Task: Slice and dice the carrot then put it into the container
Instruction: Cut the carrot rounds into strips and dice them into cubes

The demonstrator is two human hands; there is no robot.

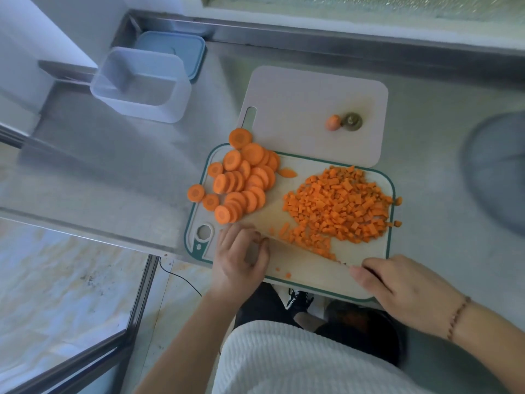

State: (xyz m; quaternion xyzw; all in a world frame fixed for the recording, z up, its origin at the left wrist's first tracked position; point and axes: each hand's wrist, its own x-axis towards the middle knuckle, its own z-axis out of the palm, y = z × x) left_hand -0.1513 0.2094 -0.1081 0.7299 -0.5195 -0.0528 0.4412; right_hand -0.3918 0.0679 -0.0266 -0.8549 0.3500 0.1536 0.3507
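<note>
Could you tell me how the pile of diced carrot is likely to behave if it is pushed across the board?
The diced carrot is a loose heap of small cubes, so it would probably spread rather than move together. Some already lie past the cutting board edge, so more may spill. Flat faces suggest little rolling.

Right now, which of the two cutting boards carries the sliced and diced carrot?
The green-rimmed board nearest the person carries the round slices and the diced pile. The plain white board behind it holds only the two cut-off carrot ends.
</note>
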